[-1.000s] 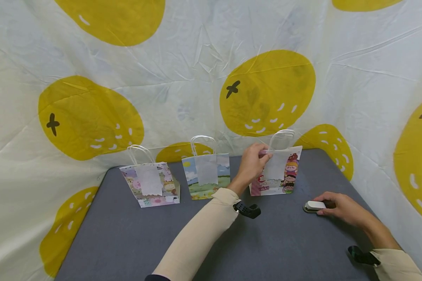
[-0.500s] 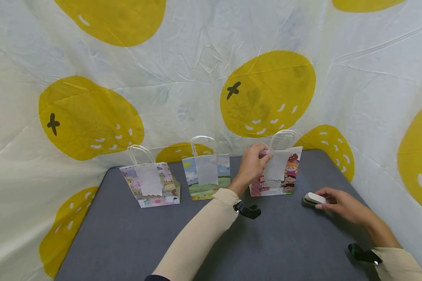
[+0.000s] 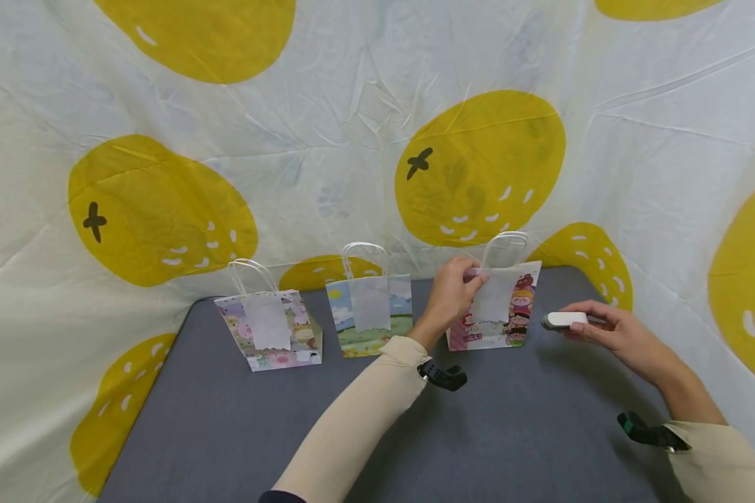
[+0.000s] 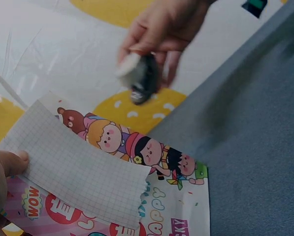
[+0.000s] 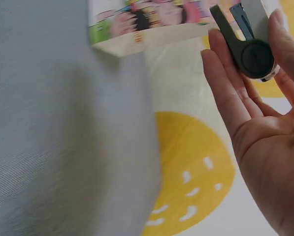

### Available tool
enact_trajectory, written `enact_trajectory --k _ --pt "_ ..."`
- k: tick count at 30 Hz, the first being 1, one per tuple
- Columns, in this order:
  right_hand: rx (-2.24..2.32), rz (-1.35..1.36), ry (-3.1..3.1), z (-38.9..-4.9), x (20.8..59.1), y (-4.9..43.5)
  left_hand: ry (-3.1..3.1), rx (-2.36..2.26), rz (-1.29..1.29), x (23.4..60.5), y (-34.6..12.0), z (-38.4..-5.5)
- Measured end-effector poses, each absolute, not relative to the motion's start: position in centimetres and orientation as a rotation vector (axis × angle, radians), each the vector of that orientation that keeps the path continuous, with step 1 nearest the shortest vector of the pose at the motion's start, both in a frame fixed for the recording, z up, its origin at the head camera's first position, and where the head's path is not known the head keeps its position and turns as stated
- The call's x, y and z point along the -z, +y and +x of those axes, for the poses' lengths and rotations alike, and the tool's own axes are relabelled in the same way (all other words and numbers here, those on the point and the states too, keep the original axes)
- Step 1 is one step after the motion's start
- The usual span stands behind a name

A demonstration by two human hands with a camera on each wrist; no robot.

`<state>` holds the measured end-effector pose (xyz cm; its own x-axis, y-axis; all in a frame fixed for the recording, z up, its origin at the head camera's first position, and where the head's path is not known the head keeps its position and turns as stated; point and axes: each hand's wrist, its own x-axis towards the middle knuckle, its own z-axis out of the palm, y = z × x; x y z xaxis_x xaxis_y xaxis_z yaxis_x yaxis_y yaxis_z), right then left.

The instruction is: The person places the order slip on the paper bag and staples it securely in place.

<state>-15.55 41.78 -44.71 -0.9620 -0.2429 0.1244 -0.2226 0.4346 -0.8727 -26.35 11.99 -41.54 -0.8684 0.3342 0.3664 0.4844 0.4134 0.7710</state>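
Observation:
My left hand (image 3: 449, 290) pinches a white slip of grid paper (image 4: 82, 167) at the top edge of a paper gift bag (image 3: 521, 307) printed with cartoon children. The slip hangs over the bag's front, its torn edge downward. To the right of that bag, raised above the table, my right hand (image 3: 629, 346) holds a small stapler (image 3: 566, 321), white on top and dark below. In the right wrist view the stapler (image 5: 255, 58) sits between thumb and fingers, its arms spread apart at one end. The left thumb (image 4: 14, 162) lies on the slip in the left wrist view.
Two more gift bags, one with animals (image 3: 302, 332) and one with a meadow scene (image 3: 399, 314), stand at the left and middle, each with a paper slip on its front. The grey table (image 3: 226, 433) meets a curtain (image 3: 327, 181) with yellow fruit prints behind.
My right hand has lifted the stapler off the table and brought it up beside the right-hand bag. The left hand has stayed at the slip and bag.

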Motion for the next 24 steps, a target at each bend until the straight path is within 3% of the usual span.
enact_trajectory --k 8,16,24 --pt "1.595 -0.235 2.834 -16.7 40.0 40.5 -2.511 1.473 -0.729 41.4 12.0 -26.3" --pt "2.092 -0.447 2.56 -19.1 37.5 39.6 -2.512 1.447 -0.739 41.5 12.0 -26.3" --pt "1.847 -0.41 2.776 -21.6 35.3 38.1 -2.503 1.445 -0.758 41.5 12.0 -26.3"
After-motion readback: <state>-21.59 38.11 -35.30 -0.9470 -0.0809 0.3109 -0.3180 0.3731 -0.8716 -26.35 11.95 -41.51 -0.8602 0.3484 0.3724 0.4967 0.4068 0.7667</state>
